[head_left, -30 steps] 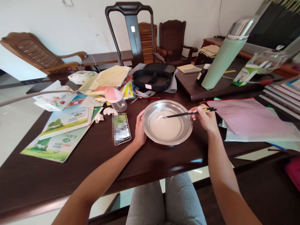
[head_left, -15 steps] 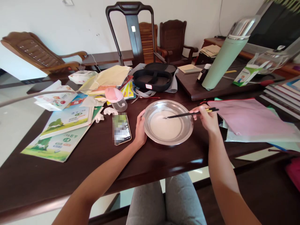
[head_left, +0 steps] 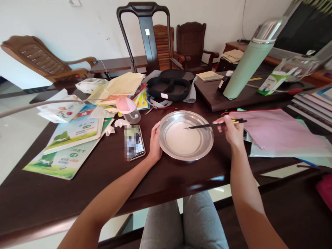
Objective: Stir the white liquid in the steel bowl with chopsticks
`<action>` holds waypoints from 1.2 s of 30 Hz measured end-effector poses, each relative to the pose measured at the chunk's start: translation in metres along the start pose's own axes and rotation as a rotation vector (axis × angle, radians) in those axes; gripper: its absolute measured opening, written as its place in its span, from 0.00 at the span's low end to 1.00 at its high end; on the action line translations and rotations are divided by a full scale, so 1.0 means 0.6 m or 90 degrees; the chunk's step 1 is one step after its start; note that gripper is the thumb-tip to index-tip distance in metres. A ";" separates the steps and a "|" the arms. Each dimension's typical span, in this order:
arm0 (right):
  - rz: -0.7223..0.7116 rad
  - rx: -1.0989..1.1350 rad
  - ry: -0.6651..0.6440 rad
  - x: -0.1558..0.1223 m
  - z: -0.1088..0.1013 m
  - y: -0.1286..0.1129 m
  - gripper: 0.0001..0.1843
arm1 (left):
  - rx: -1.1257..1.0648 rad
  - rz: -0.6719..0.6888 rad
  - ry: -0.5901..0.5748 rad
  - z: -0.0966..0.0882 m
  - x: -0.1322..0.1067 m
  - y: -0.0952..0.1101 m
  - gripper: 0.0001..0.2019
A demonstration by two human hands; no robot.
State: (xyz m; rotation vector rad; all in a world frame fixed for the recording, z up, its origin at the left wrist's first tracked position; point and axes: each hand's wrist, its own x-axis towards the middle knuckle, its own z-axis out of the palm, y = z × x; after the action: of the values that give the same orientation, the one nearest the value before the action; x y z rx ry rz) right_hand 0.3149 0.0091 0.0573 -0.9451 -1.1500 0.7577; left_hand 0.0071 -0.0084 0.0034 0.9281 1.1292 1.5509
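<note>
A round metal bowl (head_left: 206,147) stands on the dark table, holding a whitish liquid (head_left: 181,140). My left hand (head_left: 155,144) is closed against the bowl's left side, fingers along the rim. Black chopsticks (head_left: 204,126) with gold bands are pinched in my right hand (head_left: 231,130), to the right of the bowl. They cross the right rim, and their tips are at the liquid near the bowl's middle; how deep they dip I cannot tell. To the left of my left hand lies a phone (head_left: 135,142) with a blurred screen.
Schoolbooks (head_left: 70,148) and crumpled tissue (head_left: 110,130) lie at the left. Behind the bowl are a pink-topped container (head_left: 127,105) and a black case (head_left: 168,90). A green thermos (head_left: 249,65) stands back right, on a raised board. A pink pouch (head_left: 280,129) lies right of my right hand.
My right hand has shifted slightly right with the chopsticks, and their tips have moved a little right and up in the bowl. My left hand and the bowl stay nearly in place.
</note>
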 end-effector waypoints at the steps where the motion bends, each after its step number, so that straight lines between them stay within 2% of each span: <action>1: -0.006 0.007 0.034 0.003 -0.003 0.000 0.32 | 0.004 -0.002 0.000 0.000 0.000 0.000 0.27; 3: 0.000 0.026 0.040 0.004 -0.005 0.000 0.33 | 0.011 -0.004 -0.001 -0.001 0.000 0.000 0.27; 7: 0.061 0.036 -0.131 -0.009 0.003 -0.001 0.29 | 0.013 0.006 -0.008 -0.002 0.000 -0.001 0.28; 9: 0.075 0.018 -0.177 -0.013 0.006 0.000 0.27 | 0.009 0.007 -0.012 -0.002 0.000 -0.001 0.28; 11: 0.062 0.004 -0.142 -0.011 0.005 0.001 0.26 | 0.006 0.005 -0.013 -0.002 0.000 0.000 0.28; 14: 0.021 0.021 -0.007 -0.001 -0.002 0.001 0.30 | 0.001 -0.001 -0.008 -0.001 -0.001 0.002 0.29; 16: 0.015 0.040 0.040 0.004 -0.004 -0.001 0.32 | -0.002 -0.008 -0.007 0.000 -0.001 0.002 0.29; 18: 0.035 0.049 0.008 0.002 -0.002 -0.004 0.32 | -0.002 -0.010 -0.007 0.000 -0.001 0.002 0.30; 21: 0.077 0.045 -0.118 -0.008 0.005 -0.005 0.30 | 0.000 -0.008 -0.005 -0.001 -0.001 0.002 0.29; 23: 0.083 0.035 -0.161 -0.012 0.008 -0.004 0.28 | -0.002 -0.005 -0.006 -0.002 0.000 0.002 0.29; 25: 0.070 0.025 -0.138 -0.011 0.006 -0.001 0.27 | -0.004 -0.004 -0.010 -0.002 0.000 0.002 0.29; 29: 0.019 0.043 0.000 0.003 -0.004 0.001 0.30 | 0.001 -0.008 -0.011 -0.002 -0.001 0.003 0.30; 31: 0.008 0.061 0.020 0.006 -0.005 -0.001 0.32 | 0.004 -0.001 -0.010 -0.002 -0.001 0.002 0.30; 33: 0.026 0.071 -0.028 0.002 -0.003 -0.003 0.31 | 0.005 0.008 -0.012 -0.002 -0.001 0.001 0.31; 36: 0.068 0.057 -0.151 -0.009 0.003 -0.001 0.28 | 0.004 0.012 -0.011 -0.002 0.000 -0.001 0.31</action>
State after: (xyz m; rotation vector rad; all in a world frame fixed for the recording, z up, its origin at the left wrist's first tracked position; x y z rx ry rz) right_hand 0.3116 0.0047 0.0562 -0.8625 -1.2662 1.0210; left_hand 0.0060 -0.0089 0.0025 0.9558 1.1169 1.5526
